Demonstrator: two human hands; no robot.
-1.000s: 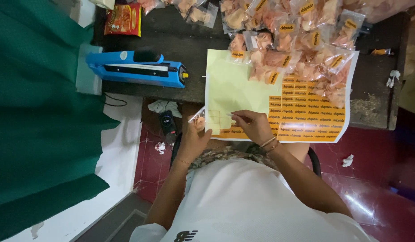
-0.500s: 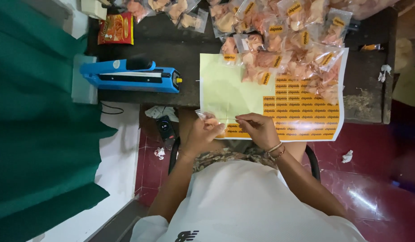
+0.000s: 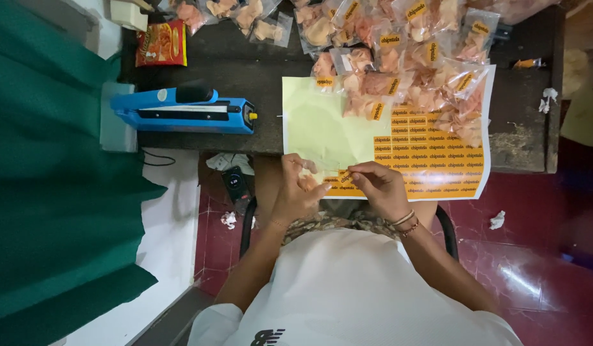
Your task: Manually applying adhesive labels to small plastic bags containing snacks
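Note:
My left hand (image 3: 296, 189) holds a small clear bag of pink chips (image 3: 307, 172) just below the near edge of the sticker sheet (image 3: 322, 125). My right hand (image 3: 381, 186) pinches an orange sticker (image 3: 345, 177) and presses it against that bag. The sheet is pale yellow where stickers are gone and still carries rows of orange stickers (image 3: 437, 160) on its right half. It lies on the dark table (image 3: 258, 70) and overhangs its near edge.
A pile of sealed chip bags (image 3: 405, 57) with orange stickers covers the sheet's far right. A blue heat sealer (image 3: 181, 110) sits to the left, a red snack packet (image 3: 160, 43) behind it. A green curtain (image 3: 53, 179) hangs at left. A phone (image 3: 235, 182) lies below the table.
My right hand lifted a sticker off the sheet and brought it to the bag. My left hand moved right and tilted the bag toward it.

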